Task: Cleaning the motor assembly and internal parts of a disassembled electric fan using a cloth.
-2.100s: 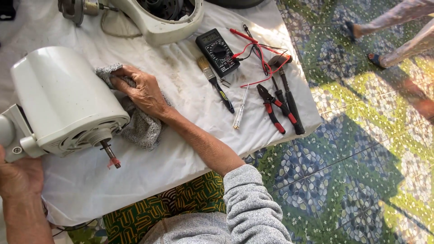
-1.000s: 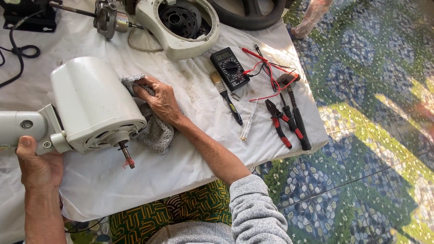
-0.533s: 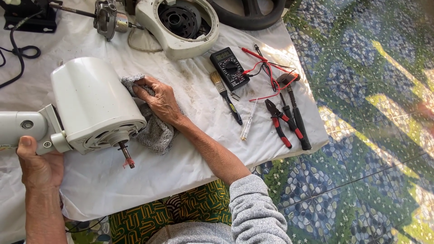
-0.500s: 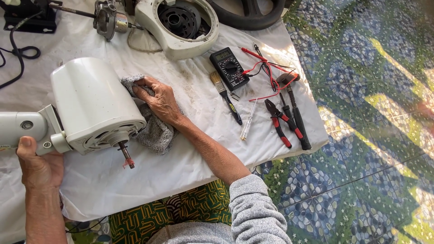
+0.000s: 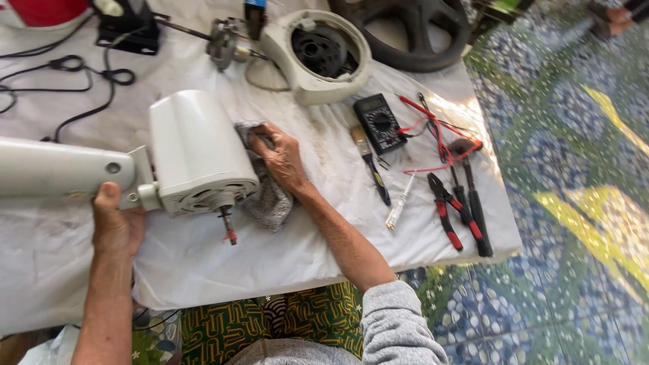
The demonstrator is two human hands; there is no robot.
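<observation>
A white fan motor housing [image 5: 196,149] lies on its side on the white table cloth [image 5: 284,250], its shaft [image 5: 227,224] pointing toward me. My left hand [image 5: 116,226] grips the underside of the white neck [image 5: 61,169] where it joins the housing. My right hand [image 5: 280,159] presses a grey rag [image 5: 272,201] against the right side of the housing.
To the right lie a paintbrush [image 5: 368,162], a black multimeter [image 5: 380,123] with red leads, a test pen [image 5: 397,208], red-handled pliers [image 5: 445,216] and a screwdriver [image 5: 473,203]. Behind are a white fan cover [image 5: 318,57], a motor part [image 5: 226,42], black cables [image 5: 81,74]. The table edge runs at right.
The view has shifted right and nearer. My right hand stays on the rag at the housing, and my left hand still holds the neck.
</observation>
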